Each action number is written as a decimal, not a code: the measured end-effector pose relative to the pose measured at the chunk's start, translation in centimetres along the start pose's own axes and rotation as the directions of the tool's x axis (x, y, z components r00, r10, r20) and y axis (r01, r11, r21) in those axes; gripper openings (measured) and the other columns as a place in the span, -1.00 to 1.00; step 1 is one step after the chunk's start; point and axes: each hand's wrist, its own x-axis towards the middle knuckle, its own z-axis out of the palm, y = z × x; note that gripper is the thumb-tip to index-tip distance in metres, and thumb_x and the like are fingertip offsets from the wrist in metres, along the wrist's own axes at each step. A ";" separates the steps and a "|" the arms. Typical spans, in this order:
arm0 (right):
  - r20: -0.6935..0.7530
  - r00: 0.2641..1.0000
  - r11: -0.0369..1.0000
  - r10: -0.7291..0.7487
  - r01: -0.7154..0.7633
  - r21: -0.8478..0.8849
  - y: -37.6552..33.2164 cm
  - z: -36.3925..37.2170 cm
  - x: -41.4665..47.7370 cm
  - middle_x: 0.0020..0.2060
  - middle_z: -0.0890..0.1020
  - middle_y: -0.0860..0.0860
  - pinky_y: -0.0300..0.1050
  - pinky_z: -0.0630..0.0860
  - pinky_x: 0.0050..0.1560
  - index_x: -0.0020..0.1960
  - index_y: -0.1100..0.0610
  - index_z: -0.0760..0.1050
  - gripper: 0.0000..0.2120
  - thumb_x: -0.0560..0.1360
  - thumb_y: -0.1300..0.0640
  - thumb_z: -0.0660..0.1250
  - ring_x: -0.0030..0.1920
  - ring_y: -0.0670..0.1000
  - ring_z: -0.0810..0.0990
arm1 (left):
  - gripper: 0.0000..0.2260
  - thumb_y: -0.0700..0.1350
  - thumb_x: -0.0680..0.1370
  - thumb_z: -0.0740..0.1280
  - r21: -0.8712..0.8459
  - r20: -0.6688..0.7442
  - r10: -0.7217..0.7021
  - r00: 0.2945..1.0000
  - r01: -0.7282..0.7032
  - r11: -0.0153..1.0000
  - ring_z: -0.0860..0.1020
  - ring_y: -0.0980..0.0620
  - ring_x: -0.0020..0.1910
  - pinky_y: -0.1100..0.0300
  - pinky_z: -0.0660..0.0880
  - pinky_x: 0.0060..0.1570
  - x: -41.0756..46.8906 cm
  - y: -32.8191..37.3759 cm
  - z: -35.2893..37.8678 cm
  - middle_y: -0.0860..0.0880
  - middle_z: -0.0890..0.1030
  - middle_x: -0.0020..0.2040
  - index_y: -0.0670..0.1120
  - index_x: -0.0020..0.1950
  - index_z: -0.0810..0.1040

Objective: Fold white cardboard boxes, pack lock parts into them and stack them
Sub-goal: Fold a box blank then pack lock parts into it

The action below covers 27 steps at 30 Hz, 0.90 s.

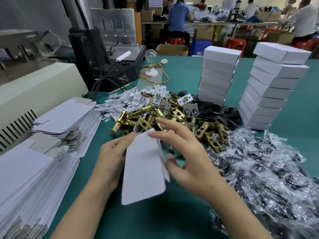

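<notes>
Plainly light and thin, the box blank point(143, 168) is held just in front of the heap of brass latches point(155, 114), lifted off the green table point(155, 221) and tilted towards the person. It looks stiff across its panels but weak at the scored folds, so it is best held by the long edges, with pressure placed along the creases and not on the corners, which would dent.

The left hand point(112, 157) grips the blank's left edge, its fingers curled behind the card. The right hand point(186, 156) is blurred, with its fingers spread. The forefinger lies on the top edge and the thumb sits near the right fold, but whether it pinches the card cannot be told.

Left of the latches lie stacks of flat blanks point(65, 118). To the right, beyond black plates point(219, 116), two stacks of finished boxes point(219, 75) lean slightly. Bagged parts point(267, 169) spread in front and to the right. Behind the latches stands a dark machine point(103, 57). Farther back, people point(179, 16) sit at other benches in a workshop.
</notes>
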 end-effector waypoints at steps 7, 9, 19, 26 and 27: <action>-0.021 0.991 0.991 -0.131 0.132 0.016 0.7 -0.3 0.2 0.27 0.60 -0.06 0.05 0.48 0.32 0.22 0.08 0.65 -0.62 0.42 0.26 0.56 0.36 -0.05 0.52 | -0.71 0.11 0.57 0.46 0.216 0.021 -0.001 1.000 -0.003 0.976 0.59 -0.02 -0.38 0.11 0.52 -0.32 0.1 -0.3 -0.2 -0.08 0.65 -0.30 -0.11 -0.12 0.74; -0.097 0.989 0.993 -0.112 0.115 0.031 0.8 -0.2 0.1 0.13 0.67 -0.11 -0.01 0.55 0.19 0.16 0.09 0.65 -0.67 0.43 0.18 0.59 0.21 -0.09 0.61 | -0.74 -0.01 0.64 0.40 0.317 0.028 0.168 0.985 -0.168 0.933 0.52 0.01 -0.40 0.18 0.47 -0.35 0.3 -1.0 -0.1 0.06 0.60 -0.39 0.06 -0.23 0.74; -0.081 0.991 0.981 0.103 -0.088 0.171 1.6 -0.7 0.2 -0.06 0.69 -0.24 -0.32 0.55 -0.09 0.16 -0.03 0.61 -0.73 0.51 -0.09 0.48 -0.06 -0.12 0.68 | -0.78 0.23 0.50 0.51 0.202 0.411 0.551 0.726 -0.662 0.721 0.65 0.25 -0.19 0.37 0.55 -0.25 0.1 -2.0 -0.1 0.19 0.72 -0.09 0.30 0.13 0.67; -0.287 0.915 0.940 0.283 -0.324 -0.106 3.1 -4.5 1.4 -0.03 0.68 -0.18 -0.11 0.61 0.07 0.19 0.02 0.62 -0.81 0.61 0.18 0.37 0.00 -0.17 0.63 | -0.72 0.12 0.41 0.58 0.312 0.506 0.416 0.755 -0.610 0.728 0.54 0.10 -0.56 0.26 0.48 -0.52 0.5 -3.1 -0.3 0.11 0.71 -0.18 0.35 0.08 0.66; -0.229 0.923 0.905 0.309 -0.360 -0.227 3.4 -5.1 1.8 0.00 0.67 -0.17 -0.06 0.60 0.12 0.20 0.00 0.62 -0.79 0.60 0.20 0.38 0.03 -0.16 0.61 | -0.71 0.11 0.41 0.59 0.323 0.531 0.402 0.746 -0.617 0.718 0.55 0.10 -0.56 0.26 0.49 -0.52 0.4 -3.2 -0.2 0.12 0.71 -0.17 0.36 0.08 0.65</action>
